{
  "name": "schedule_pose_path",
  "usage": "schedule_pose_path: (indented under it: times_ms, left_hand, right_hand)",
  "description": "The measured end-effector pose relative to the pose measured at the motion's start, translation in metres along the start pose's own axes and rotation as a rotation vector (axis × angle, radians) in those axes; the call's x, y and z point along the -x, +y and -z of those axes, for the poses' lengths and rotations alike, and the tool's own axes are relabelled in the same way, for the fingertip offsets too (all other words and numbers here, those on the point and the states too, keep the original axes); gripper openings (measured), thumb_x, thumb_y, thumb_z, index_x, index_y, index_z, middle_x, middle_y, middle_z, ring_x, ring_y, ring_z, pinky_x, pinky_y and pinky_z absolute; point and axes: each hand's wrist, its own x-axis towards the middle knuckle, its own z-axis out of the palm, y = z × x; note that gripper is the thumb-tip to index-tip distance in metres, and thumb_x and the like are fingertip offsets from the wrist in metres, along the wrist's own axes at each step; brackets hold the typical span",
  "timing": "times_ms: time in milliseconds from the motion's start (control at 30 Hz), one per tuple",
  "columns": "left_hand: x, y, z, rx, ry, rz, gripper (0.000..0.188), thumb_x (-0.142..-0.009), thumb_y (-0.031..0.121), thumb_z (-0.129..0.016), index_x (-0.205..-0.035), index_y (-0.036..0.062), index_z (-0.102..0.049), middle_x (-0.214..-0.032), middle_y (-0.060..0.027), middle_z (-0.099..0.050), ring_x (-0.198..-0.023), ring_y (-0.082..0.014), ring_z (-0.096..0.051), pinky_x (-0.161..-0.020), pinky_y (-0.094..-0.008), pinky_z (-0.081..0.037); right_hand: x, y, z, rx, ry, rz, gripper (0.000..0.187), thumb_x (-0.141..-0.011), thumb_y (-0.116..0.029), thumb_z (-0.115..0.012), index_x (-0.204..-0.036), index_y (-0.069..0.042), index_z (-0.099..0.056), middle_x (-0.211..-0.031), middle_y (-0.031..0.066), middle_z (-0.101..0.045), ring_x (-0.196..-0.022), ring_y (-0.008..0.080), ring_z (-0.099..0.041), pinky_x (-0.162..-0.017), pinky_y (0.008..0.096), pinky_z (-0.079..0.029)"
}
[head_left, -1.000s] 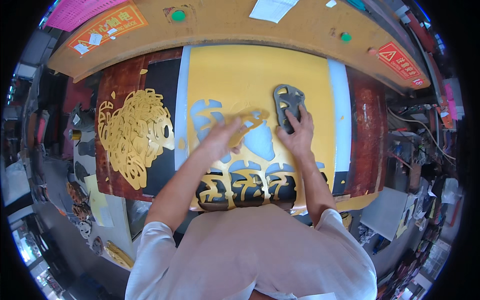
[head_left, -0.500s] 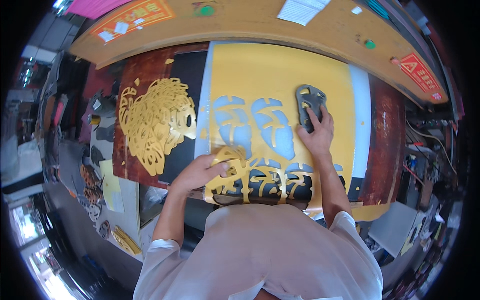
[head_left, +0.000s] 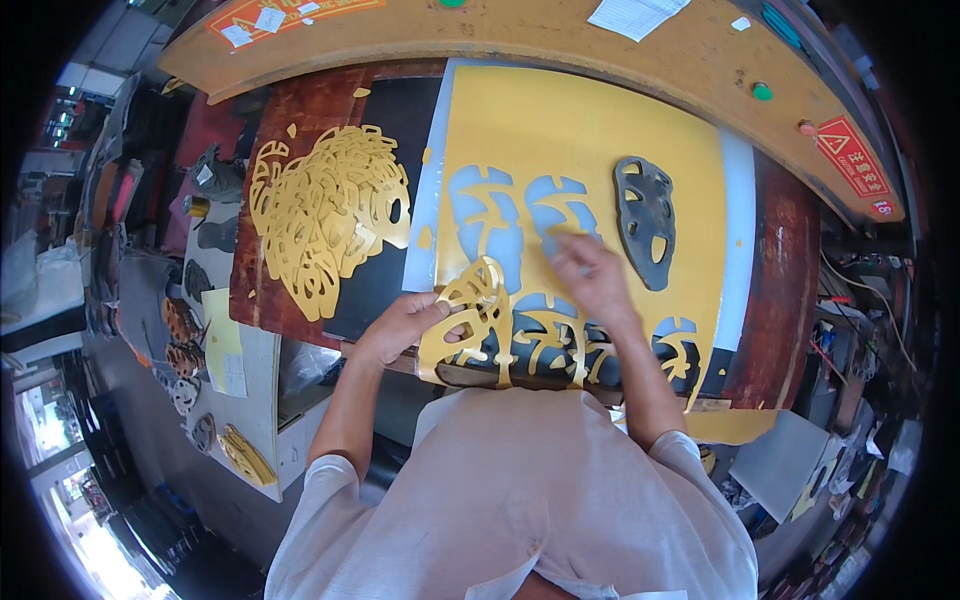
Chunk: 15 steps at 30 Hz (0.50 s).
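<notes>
My left hand is closed on a few yellow cut-out shapes, thin and full of openings, at the near left part of the yellow sheet. My right hand hovers over the sheet's middle, beside the sole-shaped holes cut in it; its fingers are smeared by motion. To the right of that hand lies a dark, sole-shaped cutting die on uncut yellow sheet, untouched. Through the far holes a pale blue-white board shows; under the near ones the backing is black.
Left of the sheet, a large heap of yellow cut-outs covers part of the reddish-brown table. Across the far side runs a wooden-coloured machine beam with green buttons and red warning labels. More yellow pieces lie at the lower left.
My right hand has let go of the cutting die and moved left and nearer to me. The cut-outs in my left hand are tilted up more. The whole view has shifted slightly.
</notes>
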Motion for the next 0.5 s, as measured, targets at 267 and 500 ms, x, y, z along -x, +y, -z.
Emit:
schedule_pose_path:
  times_ms: [267, 500]
  left_hand:
    - [0.065, 0.023, 0.026, 0.146, -0.167, -0.260, 0.030, -0.102, 0.017, -0.068, -0.114, -0.0099, -0.075, -0.125, -0.0145, -0.073, -0.111, -0.0224, -0.073, -0.095, -0.0326, -0.059]
    - [0.071, 0.012, 0.027, 0.138, -0.103, -0.222, 0.033, -0.100, 0.015, -0.068, -0.122, -0.0088, -0.074, -0.116, -0.0098, -0.076, -0.105, -0.0154, -0.071, -0.090, -0.0264, -0.056]
  right_hand:
    - [0.018, -0.011, -0.075, -0.960, -0.477, -0.459, 0.062, -0.113, -0.034, -0.064, -0.159, 0.003, -0.048, -0.141, 0.0181, -0.067, -0.121, 0.0282, -0.073, -0.104, 0.0392, -0.061]
    - [0.029, -0.029, -0.090, -1.080, -0.710, -0.314, 0.050, -0.114, -0.035, -0.059, -0.147, 0.003, -0.058, -0.131, 0.0174, -0.072, -0.111, 0.0278, -0.076, -0.094, 0.0429, -0.064]
